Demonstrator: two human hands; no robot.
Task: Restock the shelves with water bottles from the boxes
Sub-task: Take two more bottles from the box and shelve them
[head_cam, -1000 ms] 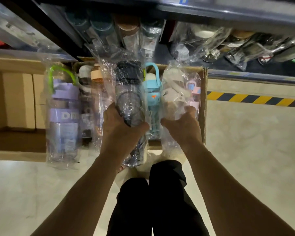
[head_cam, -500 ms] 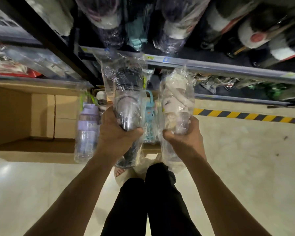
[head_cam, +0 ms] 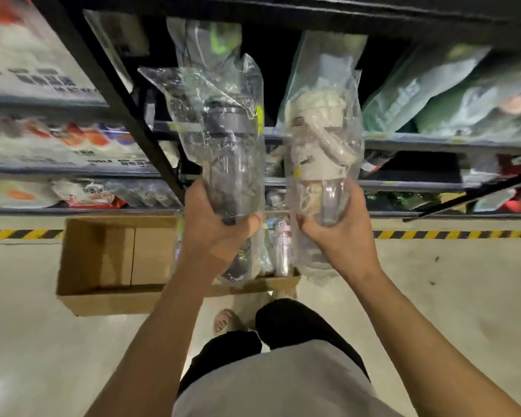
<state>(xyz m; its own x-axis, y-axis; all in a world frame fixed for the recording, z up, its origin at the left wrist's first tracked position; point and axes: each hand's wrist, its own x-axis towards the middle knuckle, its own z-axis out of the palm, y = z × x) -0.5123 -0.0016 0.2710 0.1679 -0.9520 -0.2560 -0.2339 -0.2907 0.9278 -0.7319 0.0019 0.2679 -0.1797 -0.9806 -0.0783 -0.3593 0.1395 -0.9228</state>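
My left hand (head_cam: 215,227) grips a dark grey water bottle (head_cam: 227,152) wrapped in a clear plastic bag, held upright in front of the shelves. My right hand (head_cam: 337,233) grips a cream-white water bottle (head_cam: 319,145), also bagged, just to the right of the first and level with it. Both bottles are raised above the open cardboard box (head_cam: 103,263) on the floor. A few bagged bottles (head_cam: 282,251) remain visible in the box between my hands. Bagged bottles (head_cam: 205,40) lie on the dark shelf behind.
Metal shelving (head_cam: 433,142) with several tiers of packaged goods fills the upper view; a black diagonal brace (head_cam: 109,94) crosses at left. Green packages (head_cam: 451,94) sit at upper right. Yellow-black tape (head_cam: 451,234) marks the pale floor. My legs and foot (head_cam: 223,322) are below.
Both hands have lifted the two bagged bottles up out of the box toward the higher shelves, and the view has risen with them, so the box now sits lower and farther away.
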